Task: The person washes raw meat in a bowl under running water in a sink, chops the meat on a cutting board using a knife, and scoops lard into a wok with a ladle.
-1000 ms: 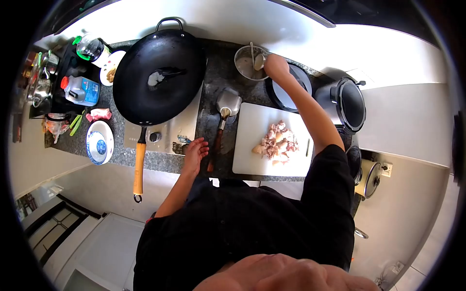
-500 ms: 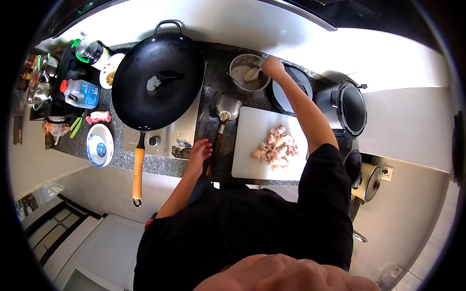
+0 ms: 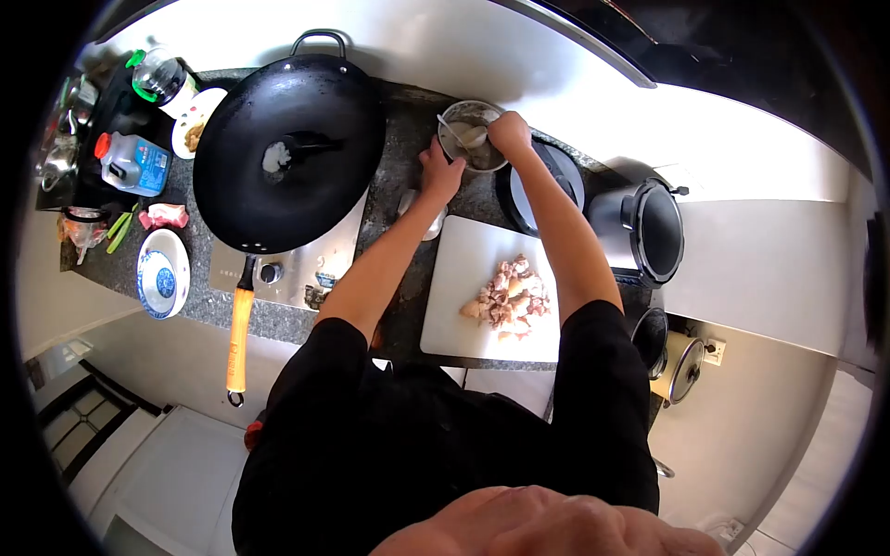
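At the back of the counter stands a round metal pot (image 3: 487, 162) with a pale substance inside. My left hand (image 3: 440, 173) touches its near left rim, fingers around the edge. My right hand (image 3: 510, 134) is closed at the pot's right rim, on a light-coloured ladle (image 3: 475, 137) whose bowl is inside the pot. Another thin handle leans on the pot's left rim. Cut meat pieces (image 3: 513, 296) lie on the white cutting board (image 3: 447, 320) nearer to me. A metal spatula (image 3: 434, 225) lies partly hidden beneath my left forearm.
A black wok (image 3: 306, 195) with a white lump (image 3: 276, 157) in it sits on the stove at left. Beyond it are a jug (image 3: 134, 164), a plate, raw meat (image 3: 164, 216) and a blue-patterned bowl (image 3: 162, 274). An open cooker (image 3: 656, 232) stands at right.
My left hand has moved up from beside the stove to the pot's rim. My right hand has shifted slightly at the pot. The whole view has shifted a little.
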The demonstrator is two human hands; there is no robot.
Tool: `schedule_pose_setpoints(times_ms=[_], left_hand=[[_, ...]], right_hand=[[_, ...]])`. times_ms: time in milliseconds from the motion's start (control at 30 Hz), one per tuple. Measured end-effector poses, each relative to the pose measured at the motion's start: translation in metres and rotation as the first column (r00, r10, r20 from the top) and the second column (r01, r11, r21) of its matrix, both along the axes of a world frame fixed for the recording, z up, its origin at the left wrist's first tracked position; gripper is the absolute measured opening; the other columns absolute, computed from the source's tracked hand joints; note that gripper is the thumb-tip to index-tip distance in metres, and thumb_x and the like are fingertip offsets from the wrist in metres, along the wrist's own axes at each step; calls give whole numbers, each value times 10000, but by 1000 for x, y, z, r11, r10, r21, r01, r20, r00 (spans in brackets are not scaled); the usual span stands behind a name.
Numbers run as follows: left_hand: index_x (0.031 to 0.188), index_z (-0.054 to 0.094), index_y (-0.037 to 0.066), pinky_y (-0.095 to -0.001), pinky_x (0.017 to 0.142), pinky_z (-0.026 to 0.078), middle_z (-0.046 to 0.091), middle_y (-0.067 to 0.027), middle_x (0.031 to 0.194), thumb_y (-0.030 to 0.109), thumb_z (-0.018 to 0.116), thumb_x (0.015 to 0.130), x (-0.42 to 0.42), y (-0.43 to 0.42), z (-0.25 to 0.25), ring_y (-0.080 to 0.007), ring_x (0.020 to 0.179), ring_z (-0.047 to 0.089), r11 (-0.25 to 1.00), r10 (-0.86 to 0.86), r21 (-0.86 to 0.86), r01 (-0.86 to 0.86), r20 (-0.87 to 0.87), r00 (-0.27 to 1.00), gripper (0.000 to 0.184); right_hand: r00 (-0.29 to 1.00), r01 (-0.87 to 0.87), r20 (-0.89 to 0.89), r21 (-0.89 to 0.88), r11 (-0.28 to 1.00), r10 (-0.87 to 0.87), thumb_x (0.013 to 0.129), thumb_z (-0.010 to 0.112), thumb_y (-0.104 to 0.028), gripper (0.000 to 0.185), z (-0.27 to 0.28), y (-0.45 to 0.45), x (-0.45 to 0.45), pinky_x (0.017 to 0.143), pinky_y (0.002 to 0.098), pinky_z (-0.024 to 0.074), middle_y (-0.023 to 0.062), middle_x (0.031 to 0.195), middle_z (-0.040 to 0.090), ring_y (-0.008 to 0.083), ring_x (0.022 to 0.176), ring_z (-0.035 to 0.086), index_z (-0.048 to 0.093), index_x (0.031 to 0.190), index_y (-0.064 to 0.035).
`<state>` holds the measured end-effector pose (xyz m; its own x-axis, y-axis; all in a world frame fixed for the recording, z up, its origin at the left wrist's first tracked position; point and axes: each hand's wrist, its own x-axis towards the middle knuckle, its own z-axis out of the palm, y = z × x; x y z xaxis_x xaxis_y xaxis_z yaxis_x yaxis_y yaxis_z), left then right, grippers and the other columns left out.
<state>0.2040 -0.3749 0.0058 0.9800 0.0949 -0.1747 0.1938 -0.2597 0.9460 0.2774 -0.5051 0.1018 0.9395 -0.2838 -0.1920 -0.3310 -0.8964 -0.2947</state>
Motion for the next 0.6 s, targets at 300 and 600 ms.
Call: schedule_pose_setpoints(times_ms=[300,600], left_hand=[[1462,215,129,-366,557,579,426,-194,1254,13,530,809,12,-8,-18,-266,647,629,899,-147,-434,50,-193,970,734],[1421,286,174,-350,595,595,521,-103,1111,11,538,856,10,18,0,-169,645,608,749,-329,-644,156,-157,931,639]], right_hand=[[641,-752,-153,-325,574,752,776,541,-202,255,-42,-16,23,776,455,509,233,848,661,394,852,642,708,835,-19],[828,-489,50,552,676,558,917,560,-188,226,-32,-73,-81,523,290,425,18,684,559,121,562,504,637,996,8]])
